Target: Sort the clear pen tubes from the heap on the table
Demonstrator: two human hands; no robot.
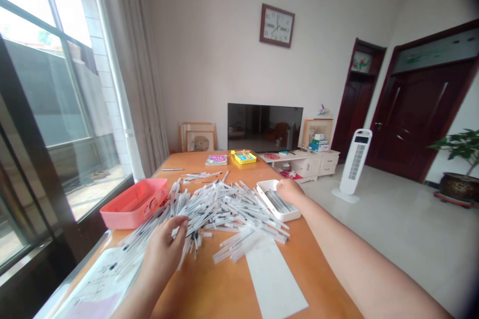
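Across the wooden table (194, 291), loose pens (219, 207) sprawl at many angles, just beyond the left hand (164, 243), thumb and forefinger nearly meeting; I can't tell if they pinch anything. The right hand (290, 191), grip hidden, is at the white tray (289, 217), whose pens lie lengthwise. Bare wood opens beside the white sheet (277, 276).

Right hand (290, 191) at white tray (289, 217) of pens (279, 201), left hand (164, 241) by pen heap (220, 204), coral basket (127, 213), wooden table (205, 289)

Daylight glares through the window (56, 94); edges seem blurred.
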